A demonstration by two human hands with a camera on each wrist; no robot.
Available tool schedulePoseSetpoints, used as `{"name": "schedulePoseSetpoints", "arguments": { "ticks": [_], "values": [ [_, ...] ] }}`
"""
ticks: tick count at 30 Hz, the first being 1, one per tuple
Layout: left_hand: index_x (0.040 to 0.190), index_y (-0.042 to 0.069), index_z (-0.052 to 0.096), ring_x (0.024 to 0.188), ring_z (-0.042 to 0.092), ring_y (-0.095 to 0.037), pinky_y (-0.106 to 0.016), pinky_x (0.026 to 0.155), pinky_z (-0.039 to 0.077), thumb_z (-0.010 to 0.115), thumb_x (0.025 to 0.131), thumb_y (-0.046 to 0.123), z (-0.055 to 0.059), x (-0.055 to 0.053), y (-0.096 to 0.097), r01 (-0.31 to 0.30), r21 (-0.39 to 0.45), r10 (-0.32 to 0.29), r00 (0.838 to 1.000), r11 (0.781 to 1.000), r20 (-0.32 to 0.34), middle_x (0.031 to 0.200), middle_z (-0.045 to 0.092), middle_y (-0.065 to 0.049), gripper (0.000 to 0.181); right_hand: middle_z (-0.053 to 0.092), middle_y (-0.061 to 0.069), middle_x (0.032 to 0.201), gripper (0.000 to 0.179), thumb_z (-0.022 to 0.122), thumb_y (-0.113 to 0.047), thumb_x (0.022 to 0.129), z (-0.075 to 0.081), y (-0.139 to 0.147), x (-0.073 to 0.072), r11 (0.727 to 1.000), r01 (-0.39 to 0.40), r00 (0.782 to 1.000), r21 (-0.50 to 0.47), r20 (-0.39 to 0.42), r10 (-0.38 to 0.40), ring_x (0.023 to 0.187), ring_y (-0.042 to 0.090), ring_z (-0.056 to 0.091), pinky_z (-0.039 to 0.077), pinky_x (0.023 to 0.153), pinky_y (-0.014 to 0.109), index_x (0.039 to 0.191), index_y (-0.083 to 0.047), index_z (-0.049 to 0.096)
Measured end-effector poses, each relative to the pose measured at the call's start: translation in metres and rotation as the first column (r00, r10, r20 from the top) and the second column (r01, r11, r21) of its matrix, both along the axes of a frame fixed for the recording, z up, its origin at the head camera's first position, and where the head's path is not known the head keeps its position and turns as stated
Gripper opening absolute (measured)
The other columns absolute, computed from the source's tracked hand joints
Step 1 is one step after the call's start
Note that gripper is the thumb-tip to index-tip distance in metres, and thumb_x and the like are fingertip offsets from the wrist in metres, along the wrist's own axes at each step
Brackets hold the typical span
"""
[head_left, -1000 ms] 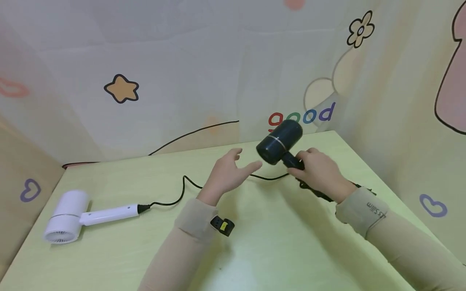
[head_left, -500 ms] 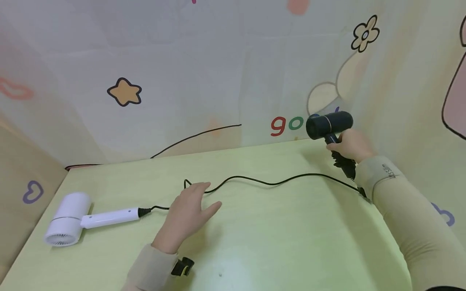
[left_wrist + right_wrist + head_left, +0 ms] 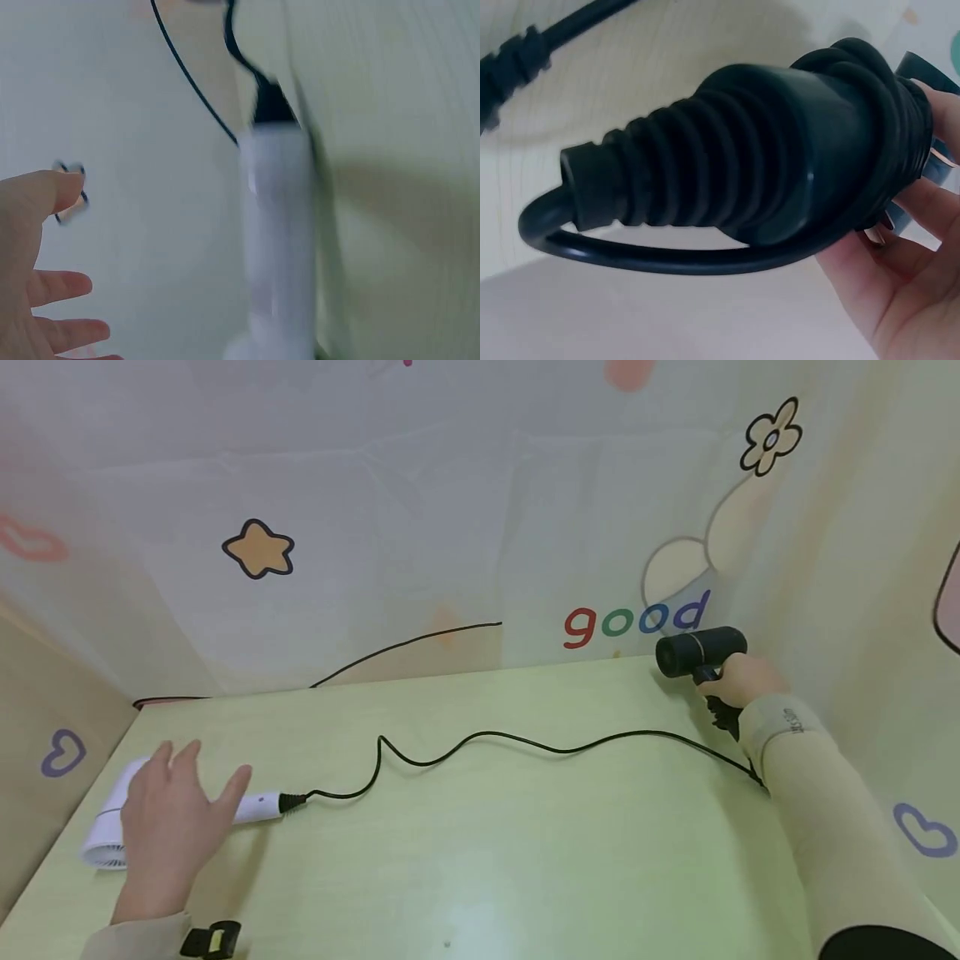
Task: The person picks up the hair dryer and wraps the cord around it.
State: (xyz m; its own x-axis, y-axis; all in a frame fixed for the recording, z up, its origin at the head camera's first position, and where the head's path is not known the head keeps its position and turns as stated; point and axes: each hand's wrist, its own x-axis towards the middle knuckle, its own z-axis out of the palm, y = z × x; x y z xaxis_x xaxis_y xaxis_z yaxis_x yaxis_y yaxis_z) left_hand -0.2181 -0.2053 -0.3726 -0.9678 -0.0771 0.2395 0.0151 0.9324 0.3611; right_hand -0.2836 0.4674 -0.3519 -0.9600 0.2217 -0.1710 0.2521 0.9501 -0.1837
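Black, cylinder-headed hair dryer [image 3: 699,651] seems rigid, best held by its handle [image 3: 829,142], where right hand [image 3: 753,680] grips; left hand [image 3: 171,827], fingers apart, is near white, tubular hair dryer [image 3: 111,817].

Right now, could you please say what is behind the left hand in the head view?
A white hair dryer on the table: part of its barrel shows left of the left hand, its handle end to the right. The stretch between is covered.

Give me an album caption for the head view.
Right hand grips a black dryer; open left hand hovers by a white dryer.
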Motion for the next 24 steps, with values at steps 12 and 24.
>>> {"name": "schedulePoseSetpoints", "arguments": {
  "ticks": [12,24],
  "values": [
    [0.135,-0.014,0.024,0.101,0.035,-0.063,-0.064,0.071,0.034,0.046,0.086,0.065,-0.020,0.000,-0.072,-0.246,-0.005,0.239,0.939,0.969,0.246,0.118,0.033,-0.041,0.096,0.053,0.005,0.066,0.040,0.064,-0.041,0.084,-0.019,-0.003,-0.019,1.000,-0.001,0.999,-0.013,0.035,0.001,0.067,0.025,0.050,0.040,0.059,0.032,0.063,-0.008,0.054],
    [0.142,-0.012,0.008,0.097,0.038,-0.063,-0.061,0.065,0.039,0.041,0.089,0.063,-0.035,-0.004,-0.092,-0.294,0.044,0.258,0.892,0.955,0.371,0.119,0.030,-0.046,0.098,0.058,0.013,0.079,0.046,0.063,-0.044,0.085,-0.026,-0.003,-0.028,0.999,0.014,0.998,-0.044,0.068,-0.011,0.075,0.030,0.050,0.042,0.064,0.037,0.084,0.002,0.065]
  ]
}}
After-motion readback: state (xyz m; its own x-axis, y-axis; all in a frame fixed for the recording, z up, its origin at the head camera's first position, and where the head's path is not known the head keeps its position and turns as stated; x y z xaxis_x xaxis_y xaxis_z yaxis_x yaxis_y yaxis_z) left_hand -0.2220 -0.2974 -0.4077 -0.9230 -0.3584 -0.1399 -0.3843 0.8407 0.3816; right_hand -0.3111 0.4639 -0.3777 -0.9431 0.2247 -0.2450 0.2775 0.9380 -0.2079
